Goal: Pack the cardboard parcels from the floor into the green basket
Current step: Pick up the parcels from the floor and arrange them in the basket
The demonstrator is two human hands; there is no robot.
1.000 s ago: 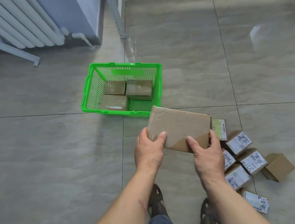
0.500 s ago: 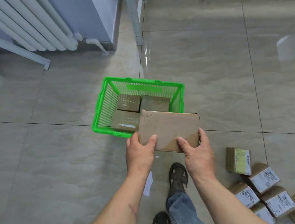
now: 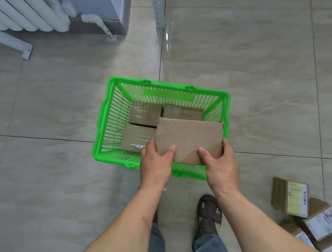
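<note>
A plain brown cardboard parcel point(image 3: 190, 139) hangs over the near right part of the green basket point(image 3: 109, 122). My left hand point(image 3: 156, 164) grips its near left corner, thumb on top. My right hand point(image 3: 221, 165) grips its near right corner the same way. Three taped parcels lie in the basket: one at the far left point(image 3: 145, 112), one at the far right point(image 3: 183, 111), one at the near left point(image 3: 136, 138). Several labelled parcels point(image 3: 321, 223) lie on the floor at the lower right.
The basket stands on grey floor tiles. A white radiator point(image 3: 19, 16) and a grey cabinet base point(image 3: 116, 10) are at the top left, a metal post point(image 3: 158, 7) at top centre. My sandalled foot point(image 3: 208, 214) stands just behind the basket.
I have stepped toward the basket and carried the parcel forward, from above the floor to above the basket's near right part. Both hands keep the same hold.
</note>
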